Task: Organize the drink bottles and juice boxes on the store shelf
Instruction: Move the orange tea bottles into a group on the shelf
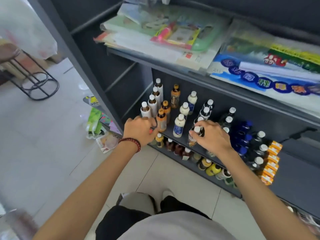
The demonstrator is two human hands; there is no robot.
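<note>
Four white-labelled brown bottles point(152, 105) stand in a file left of centre, with three orange-capped bottles point(161, 120) beside them and three milky bottles point(178, 126) next, all caps up. At centre the right hand point(211, 135) curls round the neck of a white-capped bottle point(192, 142), upright at the front edge of the shelf point(170, 129). The left hand point(140, 130) curls its fingers beside the orange-capped bottles; whether they hold anything I cannot tell. Orange juice boxes point(271, 163) line the right.

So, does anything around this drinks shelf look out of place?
Yes. Several packets lie scattered on the floor beside the left end of the shelf, not on any shelf. The shelved bottles stand in rows; the right hand grips one white-capped bottle.
</note>
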